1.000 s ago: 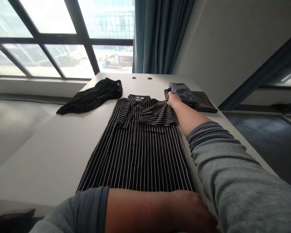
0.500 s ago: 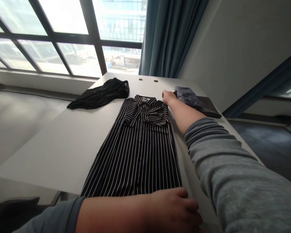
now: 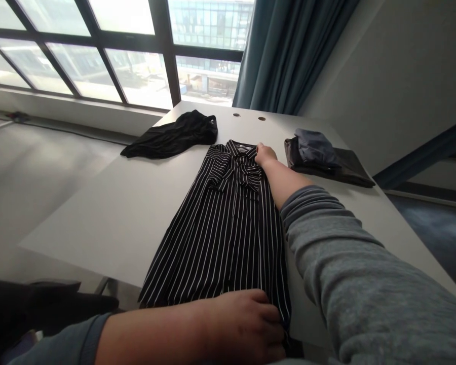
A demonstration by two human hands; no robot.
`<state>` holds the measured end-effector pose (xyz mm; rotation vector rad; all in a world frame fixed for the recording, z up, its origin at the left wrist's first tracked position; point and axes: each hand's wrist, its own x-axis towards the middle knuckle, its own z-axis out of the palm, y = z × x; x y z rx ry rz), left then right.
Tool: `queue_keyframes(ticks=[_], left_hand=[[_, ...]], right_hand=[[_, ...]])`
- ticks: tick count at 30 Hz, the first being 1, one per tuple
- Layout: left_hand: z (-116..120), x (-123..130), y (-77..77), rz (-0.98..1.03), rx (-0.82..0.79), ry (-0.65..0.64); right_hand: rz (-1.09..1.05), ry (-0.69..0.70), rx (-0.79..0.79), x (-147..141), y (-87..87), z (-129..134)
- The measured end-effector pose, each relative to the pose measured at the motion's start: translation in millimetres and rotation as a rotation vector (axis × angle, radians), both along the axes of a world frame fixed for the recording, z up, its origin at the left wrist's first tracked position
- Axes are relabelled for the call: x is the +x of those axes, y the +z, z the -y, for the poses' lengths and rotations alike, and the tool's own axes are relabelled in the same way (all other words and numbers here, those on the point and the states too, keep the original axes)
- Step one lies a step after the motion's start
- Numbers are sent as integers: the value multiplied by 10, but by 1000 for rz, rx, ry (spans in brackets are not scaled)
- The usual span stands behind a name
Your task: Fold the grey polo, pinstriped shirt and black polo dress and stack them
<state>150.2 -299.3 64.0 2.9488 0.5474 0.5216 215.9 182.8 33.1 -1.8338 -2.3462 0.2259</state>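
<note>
A black shirt with white stripes (image 3: pixel 220 238) lies front up on the white table, its collar toward the window and a bow of the same cloth at the chest. Its right side is turned inward as a long strip. At the right shoulder, beside the collar, my right hand (image 3: pixel 265 153) is closed in a pinch on the cloth. My left hand (image 3: pixel 251 324) has its fingers curled over the turned-in edge near the hem and is closed on the shirt there. Its fingertips and part of the hem are hidden.
A crumpled black garment (image 3: pixel 175 136) lies at the far left of the white table (image 3: pixel 99 213). At the right, a bluish-grey bundle (image 3: pixel 314 147) rests on dark folded clothes (image 3: pixel 355 167). A blue curtain (image 3: pixel 281 56) hangs behind, beside the window.
The shirt's right side has come over inward, partly covering the bow. Both hands have moved left across the shirt with that edge. The view has shifted slightly.
</note>
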Motion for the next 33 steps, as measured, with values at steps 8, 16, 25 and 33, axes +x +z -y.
queue_keyframes(ticks=[8,16,25,33], left_hand=[[13,-104,-158,2,-17,-5],[91,-173,-252,28,42,12],[153,-173,-297,-8,27,13],[-67,-1160,-6,96,-55,381]], right_hand=[[-55,-77,38,-40,-228,65],[5,101,51,85,-252,105],[29,206,166,182,-308,647],[-64,384,428,482,287,2077]])
